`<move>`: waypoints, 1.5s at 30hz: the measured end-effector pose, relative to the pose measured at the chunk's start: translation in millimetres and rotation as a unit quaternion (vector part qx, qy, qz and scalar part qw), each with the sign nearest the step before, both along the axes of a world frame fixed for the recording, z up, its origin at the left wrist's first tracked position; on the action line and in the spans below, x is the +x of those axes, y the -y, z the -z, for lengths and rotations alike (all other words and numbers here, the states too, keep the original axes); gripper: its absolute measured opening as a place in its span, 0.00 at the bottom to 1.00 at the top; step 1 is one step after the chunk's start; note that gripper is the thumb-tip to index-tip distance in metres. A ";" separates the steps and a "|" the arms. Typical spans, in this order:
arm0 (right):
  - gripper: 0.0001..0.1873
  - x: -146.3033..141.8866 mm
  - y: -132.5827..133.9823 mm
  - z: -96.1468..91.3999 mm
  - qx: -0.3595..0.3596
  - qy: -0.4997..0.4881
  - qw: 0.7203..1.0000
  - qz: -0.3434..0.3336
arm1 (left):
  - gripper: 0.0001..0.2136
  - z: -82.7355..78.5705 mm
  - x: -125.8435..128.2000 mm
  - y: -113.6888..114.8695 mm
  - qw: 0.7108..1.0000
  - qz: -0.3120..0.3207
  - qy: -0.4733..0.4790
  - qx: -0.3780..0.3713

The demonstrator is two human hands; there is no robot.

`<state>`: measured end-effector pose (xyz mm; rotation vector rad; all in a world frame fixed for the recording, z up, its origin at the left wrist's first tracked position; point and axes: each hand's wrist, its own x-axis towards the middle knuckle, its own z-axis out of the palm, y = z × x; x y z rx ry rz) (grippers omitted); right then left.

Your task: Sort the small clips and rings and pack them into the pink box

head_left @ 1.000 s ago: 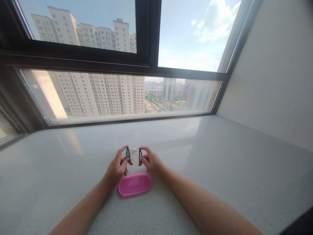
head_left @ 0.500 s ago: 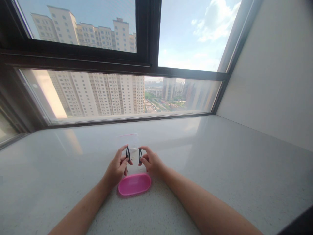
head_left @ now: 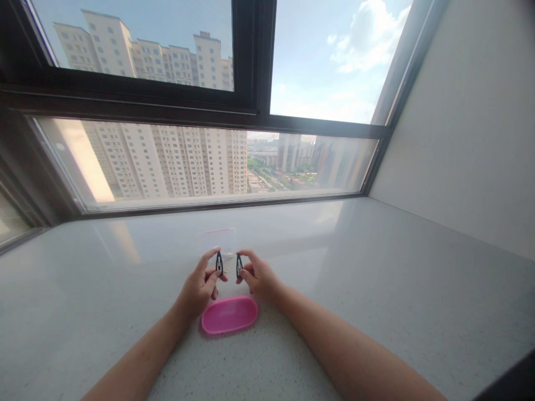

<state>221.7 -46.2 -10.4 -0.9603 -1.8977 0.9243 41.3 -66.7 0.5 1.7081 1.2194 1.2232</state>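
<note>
Between the thumb and index finger of my left hand (head_left: pixel 200 284) is a black snap hair clip (head_left: pixel 219 264), held upright by its two ends. My right hand (head_left: pixel 259 275) pinches a second black snap hair clip (head_left: pixel 239 267) in the same way, a short gap to the right of the first. Just below both hands lies a pink oval tray (head_left: pixel 229 316), with no item visible in it. Behind the hands a clear zip bag (head_left: pixel 221 239) with a pink seal lies flat, partly covered by my fingers.
All this rests on a pale speckled windowsill (head_left: pixel 355 289). A dark window frame (head_left: pixel 196 114) bounds it at the back, with tall buildings outside. A white wall (head_left: pixel 468 133) rises on the right.
The two clips have turned very slightly in my fingers. Both hands stay in almost the same place, and the tray and bag lie as before.
</note>
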 end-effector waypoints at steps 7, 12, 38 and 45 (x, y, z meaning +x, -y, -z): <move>0.23 0.2 -0.8 2.7 0.016 0.002 1.000 0.006 | 0.24 1.8 -1.5 -2.1 1.000 0.001 0.007 -0.003; 0.21 0.3 -4.2 5.9 0.004 0.001 1.000 0.006 | 0.23 1.8 -1.7 -2.3 1.000 0.002 0.004 0.005; 0.22 -5.4 -8.5 0.7 -0.213 -0.296 0.927 -0.093 | 0.24 5.0 -4.1 -2.9 0.999 0.021 0.033 0.003; 0.23 -5.2 -3.8 -2.5 -0.186 -0.259 0.943 -0.093 | 0.25 0.6 -5.1 -1.8 0.999 0.020 0.041 -0.024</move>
